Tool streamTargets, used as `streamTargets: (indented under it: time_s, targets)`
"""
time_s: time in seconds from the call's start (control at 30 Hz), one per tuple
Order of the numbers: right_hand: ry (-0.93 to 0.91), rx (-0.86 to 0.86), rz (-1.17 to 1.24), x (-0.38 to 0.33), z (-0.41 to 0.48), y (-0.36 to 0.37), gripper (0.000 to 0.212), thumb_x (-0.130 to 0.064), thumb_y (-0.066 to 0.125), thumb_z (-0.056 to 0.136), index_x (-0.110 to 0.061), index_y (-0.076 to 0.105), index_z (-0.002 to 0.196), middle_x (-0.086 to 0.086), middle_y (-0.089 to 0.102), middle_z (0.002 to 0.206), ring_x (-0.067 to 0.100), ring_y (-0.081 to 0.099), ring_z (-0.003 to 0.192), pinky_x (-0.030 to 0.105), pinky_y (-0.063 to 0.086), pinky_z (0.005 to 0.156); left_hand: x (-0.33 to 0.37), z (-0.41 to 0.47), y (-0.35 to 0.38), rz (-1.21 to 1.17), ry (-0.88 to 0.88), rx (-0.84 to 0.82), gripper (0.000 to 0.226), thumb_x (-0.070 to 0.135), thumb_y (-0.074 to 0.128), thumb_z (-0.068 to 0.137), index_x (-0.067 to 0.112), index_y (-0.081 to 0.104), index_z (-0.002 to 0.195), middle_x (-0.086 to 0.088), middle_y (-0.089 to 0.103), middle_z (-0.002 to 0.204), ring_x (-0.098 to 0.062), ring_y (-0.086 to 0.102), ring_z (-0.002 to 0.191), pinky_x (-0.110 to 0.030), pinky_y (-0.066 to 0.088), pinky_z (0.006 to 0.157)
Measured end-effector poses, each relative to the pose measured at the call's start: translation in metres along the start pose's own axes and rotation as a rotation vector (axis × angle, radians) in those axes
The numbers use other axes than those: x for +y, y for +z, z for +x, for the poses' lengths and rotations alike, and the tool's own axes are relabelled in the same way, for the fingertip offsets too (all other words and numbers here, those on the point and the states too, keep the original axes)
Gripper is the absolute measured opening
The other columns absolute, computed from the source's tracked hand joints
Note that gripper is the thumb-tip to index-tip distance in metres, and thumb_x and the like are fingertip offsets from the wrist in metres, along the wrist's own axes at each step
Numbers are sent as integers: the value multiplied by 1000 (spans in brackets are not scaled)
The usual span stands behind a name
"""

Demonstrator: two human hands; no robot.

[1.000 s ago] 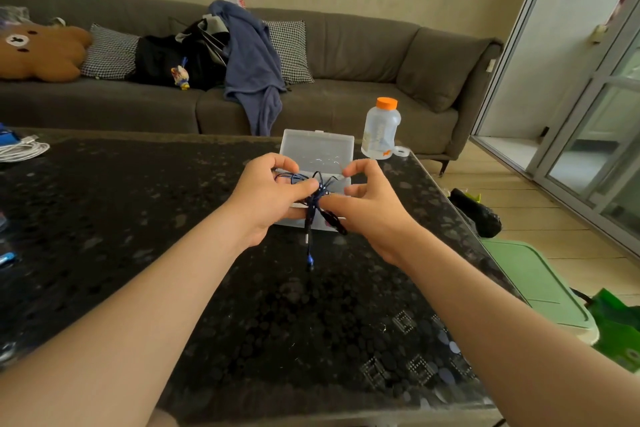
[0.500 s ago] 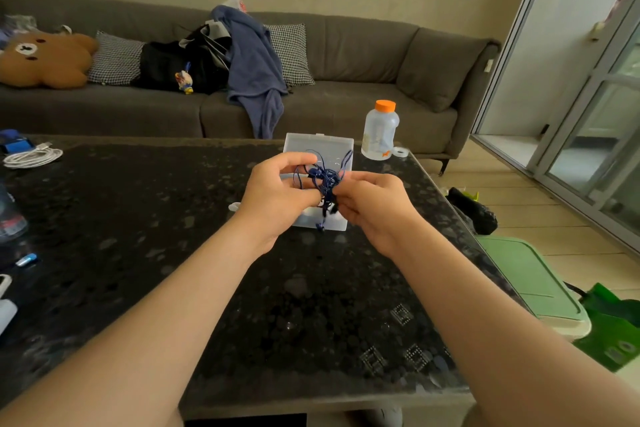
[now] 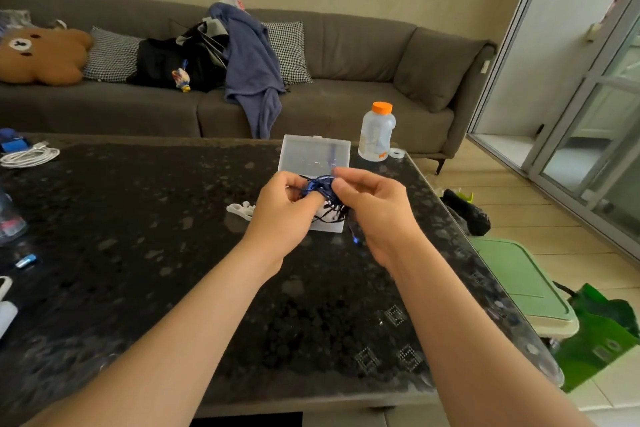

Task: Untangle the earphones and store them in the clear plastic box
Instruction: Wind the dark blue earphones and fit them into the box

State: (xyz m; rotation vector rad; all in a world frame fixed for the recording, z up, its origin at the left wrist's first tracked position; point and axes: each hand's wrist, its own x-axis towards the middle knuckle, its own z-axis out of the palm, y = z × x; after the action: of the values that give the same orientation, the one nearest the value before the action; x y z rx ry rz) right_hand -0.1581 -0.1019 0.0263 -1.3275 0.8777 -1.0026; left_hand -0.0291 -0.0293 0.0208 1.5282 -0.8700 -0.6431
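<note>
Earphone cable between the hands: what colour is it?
Blue, darker where the strands hang; the earphone cable shows best in the head view.

I've only the one head camera, wide-angle, looking forward and down across the counter (image 3: 138,253) toward the sofa (image 3: 346,104), with the left hand (image 3: 280,218) and right hand (image 3: 375,215) close in, mid-frame.

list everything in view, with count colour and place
earphones: 1 tangle, blue, held over the box
plastic box: 1, clear, open, under the hands
table: 1, black, foreground
bottle: 1, clear with orange cap, table's far right
cable: 1 coil, white, table's far left
sofa: 1, grey, behind table
bear plush: 1, brown, sofa's left end
cushions: 2, checked, on sofa
garment: 1, blue, draped on sofa
left hand: 1, pinches the earphones
right hand: 1, pinches the earphones
</note>
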Motion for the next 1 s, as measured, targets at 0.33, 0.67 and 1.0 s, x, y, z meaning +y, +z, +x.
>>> streamTargets:
  time_s: [0.33, 0.67, 1.0]
  targets:
    - [-227, -36, -462, 10, 1, 8, 7, -24, 83, 91, -20, 82, 96, -7, 78, 77, 3, 72, 70, 19, 58, 65, -9, 19, -9, -117, -30, 55, 42, -4, 62, 98, 30, 59, 123, -4, 71, 122, -20, 73, 107, -40, 64, 88]
    - [-252, 141, -417, 9, 12, 0, 7, -25, 85, 86, -22, 80, 82, -9, 77, 70, 5, 74, 66, 26, 62, 65, -5, 23, 1, -100, -127, -144, 10, 22, 67, 100, 25, 76, 104, 3, 78, 96, -18, 71, 101, -38, 53, 83]
    - [-52, 90, -278, 10, 15, 5, 20, -7, 57, 101, -18, 74, 100, 2, 80, 91, 22, 77, 85, 37, 62, 68, -5, 22, 0, -289, -103, -154, 24, 0, 58, 103, 11, 67, 123, -13, 75, 118, -27, 75, 109, -44, 65, 90]
